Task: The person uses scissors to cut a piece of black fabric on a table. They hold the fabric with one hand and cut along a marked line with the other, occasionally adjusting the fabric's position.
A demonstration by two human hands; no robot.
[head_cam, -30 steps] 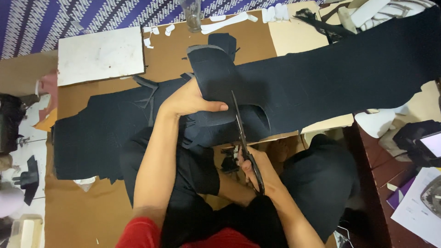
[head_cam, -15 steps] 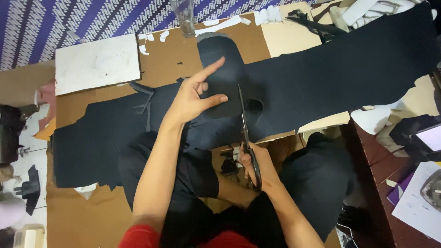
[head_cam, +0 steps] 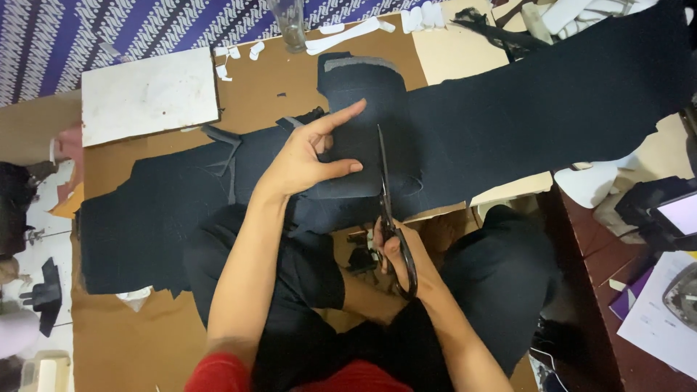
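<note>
Dark cloth lies spread long and flat over the brown cardboard on the floor, running from the left side to the far right. It looks soft and floppy, and I think it would sag and slide if you lifted it by one corner. A stiffer dark pattern piece sits on top of it, and that is the best place to press down, close beside the cut line, so the cloth stays still.

The left hand rests on that piece with the fingers spread apart, first finger pointing up and thumb out to the side, holding nothing. The right hand is closed around the handles of the black scissors, whose blades run up the right edge of the piece (they look nearly closed, though I can't be sure).

A second ago the left hand lay flat with the fingers together, covering the piece. Now it has opened up and slid a bit left. The scissors have stayed in nearly the same line.

A white board and a clear glass sit farther off.
</note>
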